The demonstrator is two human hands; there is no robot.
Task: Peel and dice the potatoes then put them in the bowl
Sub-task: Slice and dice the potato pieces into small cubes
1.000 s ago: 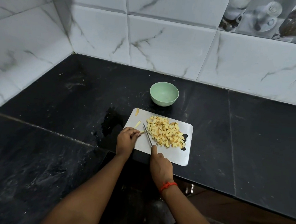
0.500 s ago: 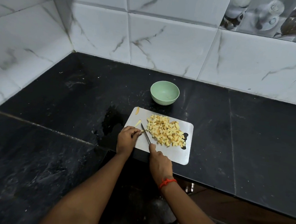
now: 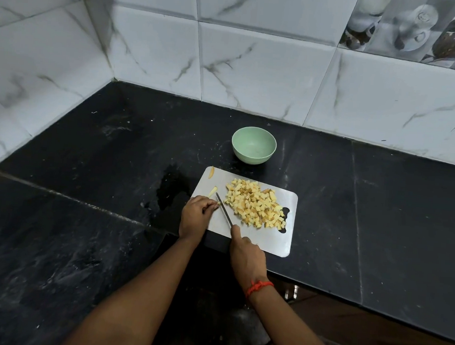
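A heap of diced potato (image 3: 256,207) lies on the steel cutting board (image 3: 272,241). My right hand (image 3: 246,257) grips the handle of a knife (image 3: 223,209), whose blade lies left of the heap and points away from me. My left hand (image 3: 195,216) pinches a small bit of potato (image 3: 218,203) against the board right beside the blade. A potato strip (image 3: 212,191) and a thin sliver (image 3: 212,172) lie near the board's far left corner. The empty green bowl (image 3: 254,145) stands just beyond the board.
The black stone counter (image 3: 87,162) sits in a corner of white marble-patterned tiled walls (image 3: 255,72). A wet patch (image 3: 171,187) spreads left of the board. The counter's front edge runs below the board at the right.
The knife has shifted left, away from the diced heap and close to my left fingertips. My left hand stays in the same spot.
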